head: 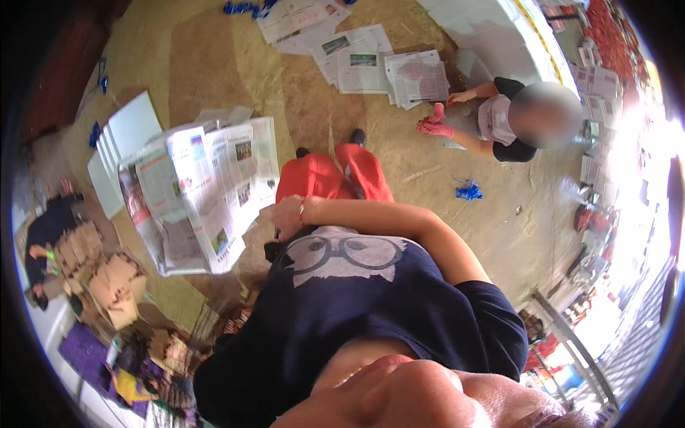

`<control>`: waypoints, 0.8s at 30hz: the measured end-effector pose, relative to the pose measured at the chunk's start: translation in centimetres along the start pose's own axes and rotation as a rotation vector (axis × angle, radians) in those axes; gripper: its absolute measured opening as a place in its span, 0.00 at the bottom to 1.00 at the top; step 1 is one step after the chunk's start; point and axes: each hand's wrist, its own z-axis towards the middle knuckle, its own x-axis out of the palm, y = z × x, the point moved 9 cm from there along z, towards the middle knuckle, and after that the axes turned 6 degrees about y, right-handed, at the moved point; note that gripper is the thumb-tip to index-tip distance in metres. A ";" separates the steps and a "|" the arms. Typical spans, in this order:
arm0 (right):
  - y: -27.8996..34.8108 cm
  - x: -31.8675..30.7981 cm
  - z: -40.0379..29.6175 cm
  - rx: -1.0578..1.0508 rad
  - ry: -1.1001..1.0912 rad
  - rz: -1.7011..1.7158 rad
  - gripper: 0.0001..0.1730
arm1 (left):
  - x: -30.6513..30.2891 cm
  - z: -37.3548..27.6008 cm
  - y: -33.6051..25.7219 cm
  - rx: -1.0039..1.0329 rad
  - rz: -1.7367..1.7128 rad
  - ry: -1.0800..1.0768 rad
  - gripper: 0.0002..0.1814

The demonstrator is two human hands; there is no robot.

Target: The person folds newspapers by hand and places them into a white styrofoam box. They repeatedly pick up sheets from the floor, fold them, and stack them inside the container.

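Observation:
My right arm lies bent across my dark T-shirt (342, 299). The blurred right hand (288, 216), with a thin bracelet at its wrist, is at my left waist, above my red trousers (332, 174). Its fingers come near the edge of a bulky pile of open newspapers (235, 166) on the left; whether they touch it or hold anything cannot be made out. Small dark objects (274, 250) show just below this hand, too unclear to name. My left hand is out of view. Under and behind the pile stand several white boards (131, 125).
Newspaper sheets (364, 61) spread over the floor ahead. A crouching person (495, 117) with pink gloves (436, 128) is to the right, near a blue strap bundle (469, 190). Another person (48, 230) bends by cardboard boxes (116, 289) at left. A metal rail (572, 342) stands lower right.

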 end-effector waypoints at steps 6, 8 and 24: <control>-2.4 1.1 0.3 -0.136 0.059 0.152 0.29 | -5.2 0.9 -2.7 0.096 0.191 -0.169 0.06; -3.6 -0.1 -3.0 -0.219 -0.067 0.312 0.25 | -6.6 1.3 -3.5 0.120 0.242 -0.206 0.06; -14.0 8.9 -20.8 0.135 -0.231 0.936 0.28 | -14.2 1.0 -12.2 0.437 0.356 -0.534 0.11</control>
